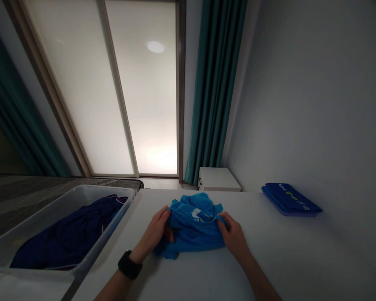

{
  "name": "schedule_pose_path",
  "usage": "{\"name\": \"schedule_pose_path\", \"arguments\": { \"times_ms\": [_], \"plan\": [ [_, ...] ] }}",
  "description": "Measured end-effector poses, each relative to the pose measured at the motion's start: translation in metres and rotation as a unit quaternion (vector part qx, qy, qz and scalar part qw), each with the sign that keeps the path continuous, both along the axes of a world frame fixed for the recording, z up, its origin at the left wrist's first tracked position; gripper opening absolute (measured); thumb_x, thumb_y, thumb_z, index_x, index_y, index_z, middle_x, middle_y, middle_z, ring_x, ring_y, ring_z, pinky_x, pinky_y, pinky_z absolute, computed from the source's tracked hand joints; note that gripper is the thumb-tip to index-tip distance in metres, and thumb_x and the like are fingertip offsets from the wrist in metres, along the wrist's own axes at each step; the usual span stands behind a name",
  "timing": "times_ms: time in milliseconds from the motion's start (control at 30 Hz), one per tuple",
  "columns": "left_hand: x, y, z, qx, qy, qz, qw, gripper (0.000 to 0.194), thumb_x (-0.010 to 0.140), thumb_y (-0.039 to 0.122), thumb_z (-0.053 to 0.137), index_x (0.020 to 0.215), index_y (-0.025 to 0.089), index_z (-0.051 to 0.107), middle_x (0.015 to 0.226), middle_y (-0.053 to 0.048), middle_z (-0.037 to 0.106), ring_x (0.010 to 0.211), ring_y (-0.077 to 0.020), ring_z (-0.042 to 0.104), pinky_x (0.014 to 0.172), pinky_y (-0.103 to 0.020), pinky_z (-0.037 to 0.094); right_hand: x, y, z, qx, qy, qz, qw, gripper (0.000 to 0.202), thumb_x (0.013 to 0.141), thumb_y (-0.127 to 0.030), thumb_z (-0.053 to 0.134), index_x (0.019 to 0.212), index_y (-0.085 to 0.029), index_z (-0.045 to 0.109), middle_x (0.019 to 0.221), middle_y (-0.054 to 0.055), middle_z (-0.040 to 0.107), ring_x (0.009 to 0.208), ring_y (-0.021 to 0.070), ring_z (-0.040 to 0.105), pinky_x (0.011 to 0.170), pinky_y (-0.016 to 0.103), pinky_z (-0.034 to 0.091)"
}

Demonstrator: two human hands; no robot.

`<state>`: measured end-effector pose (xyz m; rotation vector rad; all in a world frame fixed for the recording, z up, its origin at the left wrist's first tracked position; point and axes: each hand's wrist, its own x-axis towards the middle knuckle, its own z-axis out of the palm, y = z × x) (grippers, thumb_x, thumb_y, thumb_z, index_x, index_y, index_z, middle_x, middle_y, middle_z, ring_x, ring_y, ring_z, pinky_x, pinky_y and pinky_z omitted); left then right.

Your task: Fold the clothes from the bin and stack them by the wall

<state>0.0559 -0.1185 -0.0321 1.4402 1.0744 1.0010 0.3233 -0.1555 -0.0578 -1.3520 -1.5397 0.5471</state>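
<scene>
White table [200,278]: crumpled bright-blue garment [196,236] near far edge. Left hand [159,228], black watch [130,264] on wrist, grips garment's left side; right hand [232,234] pinches right side. Folded dark-blue stack [290,199] farther right, near far edge. Beside left edge: translucent bin [90,193], navy garment [69,234] inside. Beyond far edge: white cabinet [217,179], teal curtain [217,92].

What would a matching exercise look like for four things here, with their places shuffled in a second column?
1. Light-blue garment
2. Dark-blue garment
3. Folded blue fabric
4. White cabinet

A. In the bin
B. Beyond the table's far edge
C. Held by the left hand and right hand
D. On the table, near the wall

Pairs: 1-C, 2-A, 3-D, 4-B
</scene>
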Motion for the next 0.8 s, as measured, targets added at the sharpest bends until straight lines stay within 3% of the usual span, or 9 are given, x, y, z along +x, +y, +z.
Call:
{"name": "schedule_pose_path", "arguments": {
  "times_ms": [100,200,267,400,500,600,700,800],
  "plan": [
    [-0.001,-0.001,-0.003,0.159,0.150,0.027,0.975,0.030,0.093,0.047,0.041,0.075,0.023,0.046,0.068,0.000,0.056,0.064,-0.0207,0.062,0.061,-0.033,0.052,0.001,-0.003,0.001,-0.027,-0.097,0.005,0.995,0.031,0.087,-0.048,0.052,0.103,-0.023,0.061,0.088,0.003,0.066,0.081,0.0223,0.060,0.078,0.034,0.046],
    [-0.002,-0.001,-0.013,0.268,0.223,0.011,0.937,0.010,0.089,0.024,0.044,0.092,0.022,0.053,0.104,-0.008,0.059,0.096,-0.0234,0.061,0.090,-0.040,0.050,0.007,-0.004,-0.004,-0.043,-0.148,0.007,0.988,0.053,0.083,-0.044,0.055,0.132,-0.025,0.049,0.117,0.007,0.064,0.101,0.0254,0.059,0.090,0.039,0.045],
    [-0.004,0.004,-0.025,0.290,0.243,-0.013,0.926,0.029,0.079,0.011,0.046,0.105,0.022,0.053,0.122,-0.010,0.053,0.112,-0.0238,0.057,0.101,-0.041,0.045,0.013,-0.002,-0.011,-0.053,-0.185,0.018,0.981,0.061,0.082,-0.035,0.052,0.141,-0.024,0.039,0.126,0.008,0.060,0.106,0.0255,0.058,0.094,0.041,0.044],
    [-0.007,0.030,-0.050,0.319,0.240,0.038,0.916,0.056,0.075,0.004,0.045,0.128,0.021,0.046,0.131,-0.010,0.047,0.121,-0.0232,0.052,0.107,-0.041,0.042,0.020,0.009,-0.029,-0.054,-0.251,0.009,0.966,0.049,0.081,-0.019,0.041,0.130,-0.019,0.050,0.119,0.011,0.062,0.105,0.0264,0.059,0.096,0.045,0.041],
    [-0.006,0.053,-0.057,0.296,0.238,0.112,0.918,0.039,0.081,0.009,0.045,0.116,0.021,0.057,0.124,-0.009,0.048,0.112,-0.0228,0.057,0.100,-0.040,0.047,0.019,0.011,-0.033,-0.020,-0.288,-0.014,0.957,0.034,0.082,-0.014,0.042,0.108,-0.020,0.063,0.107,0.010,0.064,0.102,0.0263,0.058,0.092,0.041,0.043],
    [-0.001,0.066,-0.051,0.266,0.241,0.145,0.922,0.024,0.085,0.013,0.046,0.101,0.021,0.063,0.121,-0.009,0.050,0.108,-0.0234,0.057,0.096,-0.040,0.047,0.017,0.006,-0.024,0.017,-0.328,-0.074,0.942,0.035,0.080,-0.011,0.044,0.105,-0.022,0.065,0.101,0.009,0.062,0.095,0.0251,0.058,0.085,0.038,0.044],
    [0.002,0.070,-0.032,0.237,0.237,0.174,0.926,0.019,0.087,0.018,0.047,0.100,0.021,0.061,0.116,-0.009,0.055,0.108,-0.0258,0.057,0.094,-0.041,0.046,0.020,0.002,-0.007,0.043,-0.359,-0.133,0.923,0.030,0.083,-0.015,0.046,0.102,-0.024,0.068,0.106,0.011,0.062,0.093,0.0278,0.058,0.080,0.041,0.044],
    [-0.001,0.069,-0.007,0.180,0.224,0.182,0.940,0.017,0.092,0.026,0.043,0.096,0.022,0.059,0.100,-0.009,0.062,0.093,-0.0259,0.064,0.080,-0.037,0.050,0.027,0.003,0.014,0.029,-0.310,-0.130,0.942,0.025,0.086,-0.025,0.046,0.094,-0.025,0.069,0.107,0.012,0.064,0.093,0.0298,0.060,0.076,0.043,0.045]
  ]
}}
